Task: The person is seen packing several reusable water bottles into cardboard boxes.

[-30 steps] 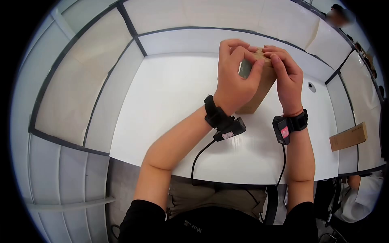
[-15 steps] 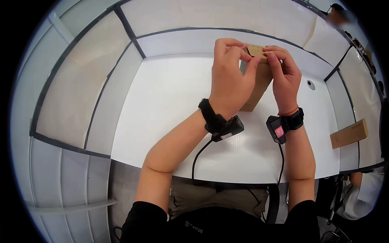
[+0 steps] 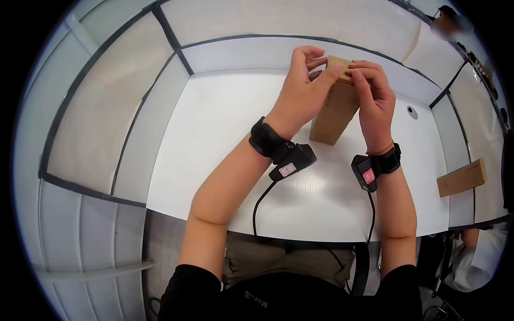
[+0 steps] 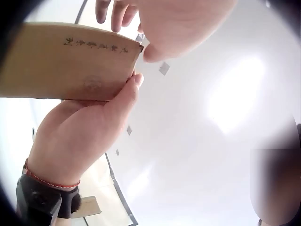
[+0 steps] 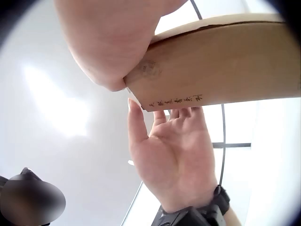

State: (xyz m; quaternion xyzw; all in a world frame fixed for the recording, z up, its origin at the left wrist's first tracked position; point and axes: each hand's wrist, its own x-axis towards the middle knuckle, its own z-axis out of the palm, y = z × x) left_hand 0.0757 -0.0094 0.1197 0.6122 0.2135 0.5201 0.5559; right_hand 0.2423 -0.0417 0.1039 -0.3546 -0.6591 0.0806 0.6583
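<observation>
A tall brown cardboard box [image 3: 334, 112] stands upright on the white table, printed characters on its side. At its top end, the left hand [image 3: 304, 91] has its thumb on the upper edge, the fingers spread behind and to the left. The right hand [image 3: 375, 101] grips the top right edge between thumb and fingers. In the left wrist view the right hand [image 4: 84, 132] holds the box [image 4: 70, 66] from one side. In the right wrist view the left hand [image 5: 176, 155] lies beside the box end [image 5: 211, 70], palm showing, fingers partly hidden behind it.
Another brown box [image 3: 461, 178] lies at the right side near the panel. Pale panels with dark frames [image 3: 184, 47] surround the white table [image 3: 214, 139]. A round hole [image 3: 411, 112] is in the table at the right. Cables hang from both wrist cameras. Other people are beyond the panels.
The left hand has loosened from its curled pinch at the box's top and turned, showing more of the box front. The top flap now lies flatter. The right hand has stayed nearly in place.
</observation>
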